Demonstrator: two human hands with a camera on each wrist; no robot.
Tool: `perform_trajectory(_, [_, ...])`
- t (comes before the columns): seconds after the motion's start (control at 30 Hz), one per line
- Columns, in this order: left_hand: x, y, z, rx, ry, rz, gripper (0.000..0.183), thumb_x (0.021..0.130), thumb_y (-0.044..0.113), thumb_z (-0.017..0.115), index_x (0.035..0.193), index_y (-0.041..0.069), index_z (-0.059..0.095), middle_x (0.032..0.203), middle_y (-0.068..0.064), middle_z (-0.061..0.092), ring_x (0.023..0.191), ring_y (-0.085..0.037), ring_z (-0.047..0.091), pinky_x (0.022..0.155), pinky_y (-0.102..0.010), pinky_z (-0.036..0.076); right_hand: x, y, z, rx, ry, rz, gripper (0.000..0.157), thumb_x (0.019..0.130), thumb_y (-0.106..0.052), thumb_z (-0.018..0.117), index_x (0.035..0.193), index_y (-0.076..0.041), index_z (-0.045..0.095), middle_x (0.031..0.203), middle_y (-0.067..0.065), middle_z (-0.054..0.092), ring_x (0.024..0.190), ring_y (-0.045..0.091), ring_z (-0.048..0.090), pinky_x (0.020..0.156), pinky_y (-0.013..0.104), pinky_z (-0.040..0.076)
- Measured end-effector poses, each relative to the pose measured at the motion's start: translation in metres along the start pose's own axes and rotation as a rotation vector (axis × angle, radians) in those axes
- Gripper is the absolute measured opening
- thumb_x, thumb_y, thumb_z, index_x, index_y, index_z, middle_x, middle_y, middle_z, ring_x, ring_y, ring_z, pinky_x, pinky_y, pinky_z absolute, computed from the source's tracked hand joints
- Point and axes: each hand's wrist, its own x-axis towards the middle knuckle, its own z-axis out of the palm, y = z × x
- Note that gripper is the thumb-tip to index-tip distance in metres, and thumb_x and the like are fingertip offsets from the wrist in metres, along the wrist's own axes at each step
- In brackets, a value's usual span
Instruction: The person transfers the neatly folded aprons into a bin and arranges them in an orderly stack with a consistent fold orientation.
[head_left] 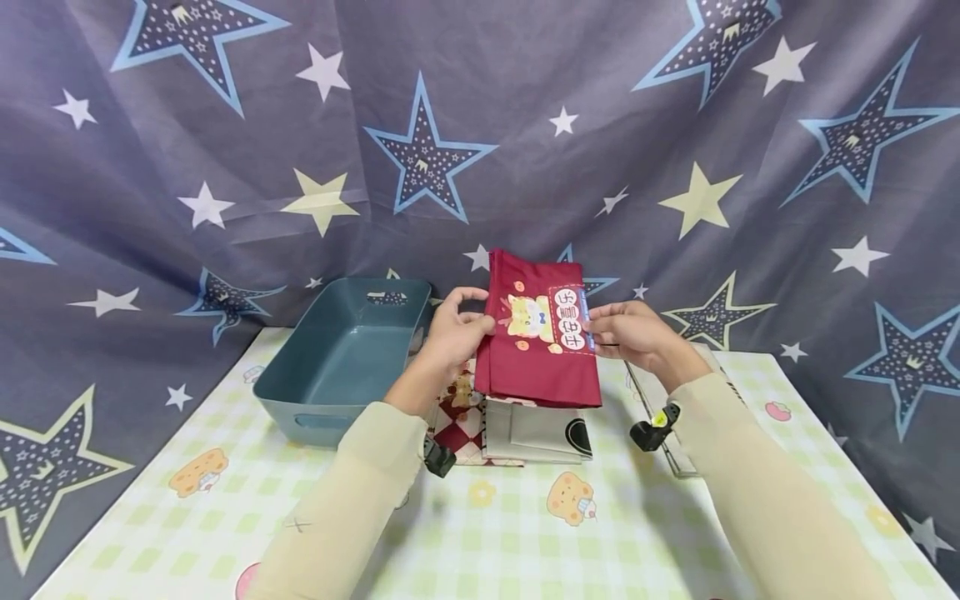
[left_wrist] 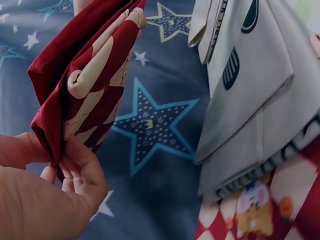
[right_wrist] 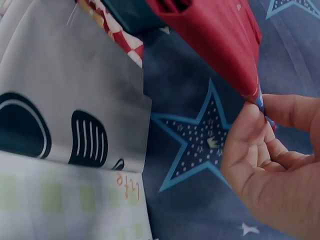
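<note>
A folded dark red cloth (head_left: 536,367) with a yellow cartoon animal and white round lettering is held up above the table. My left hand (head_left: 457,329) pinches its left edge between thumb and fingers. At the opposite edge, by a blue strip, my right hand (head_left: 633,333) pinches it too. The left wrist view shows a red-and-cream checked underside (left_wrist: 107,92) on this cloth. Beneath it lies a folded grey cloth (head_left: 536,437) with black prints, partly over a red-and-cream checked cloth (head_left: 459,433) with cartoon animals.
A blue-green plastic bin (head_left: 311,414) stands at the left, its visible floor bare. Another folded grey item (head_left: 678,454) lies to the right, partly behind my right forearm. A star-patterned curtain (head_left: 480,125) hangs behind the green-checked tablecloth (head_left: 495,533).
</note>
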Motion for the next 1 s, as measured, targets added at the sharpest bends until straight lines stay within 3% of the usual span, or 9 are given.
perform_trajectory(0.07, [0.0, 0.003, -0.006, 0.004, -0.005, 0.008, 0.043, 0.091, -0.003, 0.059, 0.13, 0.016, 0.053, 0.092, -0.011, 0.068, 0.054, -0.011, 0.045, 0.051, -0.027, 0.04, 0.0, -0.003, 0.005, 0.011, -0.003, -0.001, 0.018, 0.101, -0.002, 0.057, 0.118, 0.002, 0.051, 0.084, 0.002, 0.066, 0.07, 0.01, 0.062, 0.07, 0.026, 0.057])
perform_trajectory(0.23, [-0.001, 0.011, -0.019, 0.048, -0.008, 0.016, 0.044, 0.092, -0.001, 0.058, 0.132, 0.016, 0.052, 0.095, -0.011, 0.066, 0.06, -0.014, 0.052, 0.051, -0.028, 0.042, 0.001, -0.009, 0.019, 0.012, 0.005, -0.006, 0.017, 0.1, -0.001, 0.058, 0.116, 0.001, 0.052, 0.082, 0.002, 0.065, 0.068, 0.009, 0.061, 0.069, 0.026, 0.057])
perform_trajectory(0.5, [-0.006, 0.021, -0.044, 0.104, 0.006, 0.05, 0.044, 0.093, -0.001, 0.057, 0.134, 0.012, 0.05, 0.094, -0.011, 0.065, 0.078, -0.019, 0.063, 0.064, -0.033, 0.053, 0.001, -0.018, 0.045, 0.036, -0.005, -0.015, 0.014, 0.1, 0.0, 0.057, 0.113, 0.002, 0.054, 0.083, 0.003, 0.067, 0.068, 0.01, 0.063, 0.068, 0.025, 0.057])
perform_trajectory(0.6, [-0.008, 0.023, -0.053, 0.124, 0.006, 0.051, 0.045, 0.093, 0.001, 0.057, 0.135, 0.013, 0.049, 0.095, -0.011, 0.066, 0.074, -0.018, 0.061, 0.062, -0.032, 0.051, 0.003, -0.02, 0.055, 0.041, -0.003, -0.014, 0.014, 0.099, 0.001, 0.057, 0.113, 0.003, 0.055, 0.084, 0.004, 0.067, 0.067, 0.01, 0.063, 0.067, 0.025, 0.057])
perform_trajectory(0.73, [-0.009, 0.024, -0.067, 0.158, 0.008, 0.048, 0.046, 0.093, 0.001, 0.058, 0.136, 0.012, 0.048, 0.096, -0.013, 0.068, 0.056, -0.012, 0.048, 0.053, -0.028, 0.041, 0.007, -0.021, 0.067, 0.071, -0.008, -0.003, 0.014, 0.099, 0.002, 0.058, 0.112, 0.003, 0.056, 0.084, 0.005, 0.067, 0.067, 0.011, 0.063, 0.066, 0.024, 0.057])
perform_trajectory(0.8, [-0.01, 0.024, -0.074, 0.172, 0.009, 0.043, 0.047, 0.093, 0.0, 0.058, 0.137, 0.011, 0.048, 0.097, -0.014, 0.068, 0.056, -0.011, 0.05, 0.052, -0.027, 0.041, 0.009, -0.021, 0.073, 0.086, -0.011, 0.003, 0.013, 0.098, 0.002, 0.058, 0.111, 0.002, 0.056, 0.085, 0.006, 0.067, 0.067, 0.011, 0.063, 0.066, 0.024, 0.057])
perform_trajectory(1.0, [-0.011, 0.025, -0.092, 0.195, 0.022, 0.027, 0.048, 0.093, 0.002, 0.059, 0.139, 0.011, 0.046, 0.1, -0.015, 0.067, 0.079, -0.019, 0.066, 0.061, -0.029, 0.054, 0.012, -0.02, 0.093, 0.095, 0.01, 0.016, 0.015, 0.098, 0.001, 0.061, 0.111, -0.001, 0.056, 0.095, 0.009, 0.065, 0.072, 0.014, 0.062, 0.068, 0.026, 0.056])
